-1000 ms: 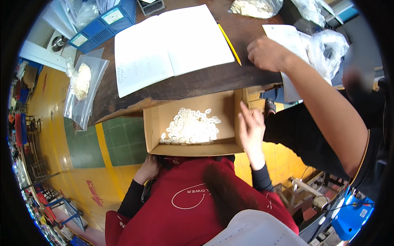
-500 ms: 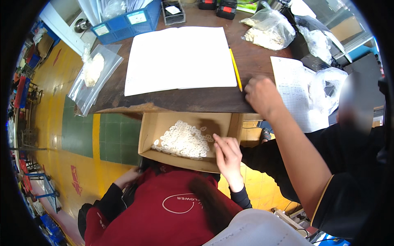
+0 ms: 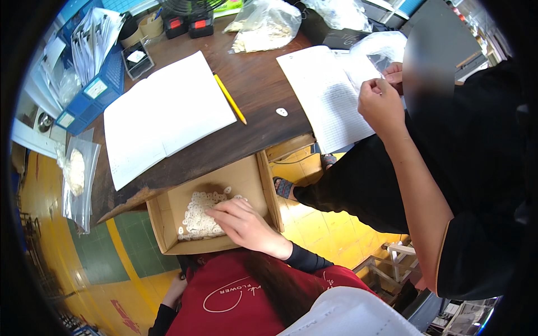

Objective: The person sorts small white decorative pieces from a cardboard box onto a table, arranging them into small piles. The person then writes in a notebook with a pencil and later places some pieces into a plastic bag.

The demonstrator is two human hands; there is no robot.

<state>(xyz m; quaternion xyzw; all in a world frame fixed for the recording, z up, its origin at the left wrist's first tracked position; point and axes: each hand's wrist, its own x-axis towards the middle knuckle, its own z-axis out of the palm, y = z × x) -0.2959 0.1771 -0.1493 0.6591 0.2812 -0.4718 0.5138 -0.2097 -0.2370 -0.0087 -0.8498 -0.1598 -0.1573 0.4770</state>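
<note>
A pile of small flat white oval pieces (image 3: 197, 219) lies in an open wooden drawer (image 3: 246, 173) below the desk top. My right hand (image 3: 246, 225) reaches into the drawer, its fingers stretched out over the right side of the pile, with fingertips touching or just above the pieces. No piece shows lifted in it. Low beside my red top hangs my left hand (image 3: 177, 288), away from the drawer; its fingers are mostly hidden. A single white piece (image 3: 282, 112) rests on the dark desk (image 3: 263, 84), to the right of a yellow pencil (image 3: 230, 99).
An open notebook (image 3: 168, 112) covers the desk's left part. At right, a co-worker's hands (image 3: 382, 101) meet above lined paper (image 3: 325, 89). A bag of pale pieces (image 3: 266, 28), a blue file holder (image 3: 101, 89) and a clear bag (image 3: 78, 179) stand or lie around.
The view has turned toward the right. My right hand has moved further over the pile. The co-worker's hand has left the desk by the pencil, where one white piece now lies.
</note>
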